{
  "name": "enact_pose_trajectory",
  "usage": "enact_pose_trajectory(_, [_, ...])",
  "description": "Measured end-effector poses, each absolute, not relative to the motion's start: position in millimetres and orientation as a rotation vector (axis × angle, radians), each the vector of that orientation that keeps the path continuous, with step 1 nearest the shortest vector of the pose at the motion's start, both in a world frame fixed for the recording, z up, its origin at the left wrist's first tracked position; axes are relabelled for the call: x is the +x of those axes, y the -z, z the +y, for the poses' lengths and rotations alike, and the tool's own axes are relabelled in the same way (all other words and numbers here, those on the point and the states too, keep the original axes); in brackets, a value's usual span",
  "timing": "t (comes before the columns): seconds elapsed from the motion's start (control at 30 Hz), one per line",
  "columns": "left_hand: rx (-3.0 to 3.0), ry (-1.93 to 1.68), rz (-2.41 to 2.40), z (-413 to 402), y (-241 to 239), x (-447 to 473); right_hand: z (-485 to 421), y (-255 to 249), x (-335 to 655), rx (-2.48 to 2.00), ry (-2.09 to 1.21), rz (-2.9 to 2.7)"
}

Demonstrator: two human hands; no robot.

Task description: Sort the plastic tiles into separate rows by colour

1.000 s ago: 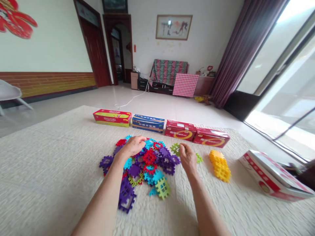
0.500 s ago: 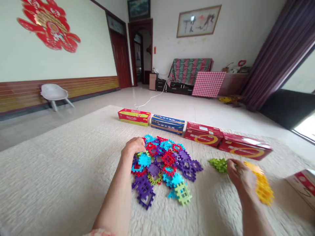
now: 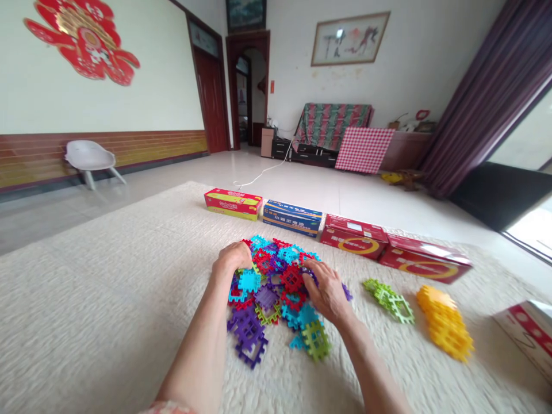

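Back from the green tiles (image 3: 382, 296), my right hand (image 3: 326, 288) now covers the right side of the mixed heap of interlocking plastic tiles (image 3: 266, 296), fingers half curled over purple ones, whether gripping any I can't tell. My left hand (image 3: 232, 259) bends over the heap's left edge, fingertips hidden, its spread and hold unclear. Everything lies on the cream mat (image 3: 150, 287), yellow tiles (image 3: 444, 325) beyond the green to the right.
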State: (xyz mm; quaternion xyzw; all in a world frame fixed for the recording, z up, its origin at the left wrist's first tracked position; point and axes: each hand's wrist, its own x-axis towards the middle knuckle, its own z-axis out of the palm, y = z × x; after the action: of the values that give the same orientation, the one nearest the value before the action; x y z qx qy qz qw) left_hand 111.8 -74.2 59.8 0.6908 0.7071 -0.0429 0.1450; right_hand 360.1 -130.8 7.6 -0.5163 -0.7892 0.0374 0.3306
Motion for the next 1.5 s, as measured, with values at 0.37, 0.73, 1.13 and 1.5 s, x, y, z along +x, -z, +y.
enact_pose_trajectory(0.37, [1.998,-0.008,2.031,-75.1,-61.0,105.0,-131.2,-2.6,360.5,-1.356,-0.075,-2.011])
enact_pose_trajectory(0.73, [2.050,-0.080,1.945,-80.8,-73.4,104.9,-77.9,-30.3,353.9,-1.346,0.086,-2.634])
enact_pose_trajectory(1.13, [1.938,-0.494,2.015,-81.6,-79.9,92.4,-62.6,-32.3,350.2,-1.425,0.187,-2.783])
enact_pose_trajectory(1.5, [1.890,-0.644,1.979,-75.5,-75.4,93.7,-60.0,-26.7,350.7,-1.280,0.182,-2.685])
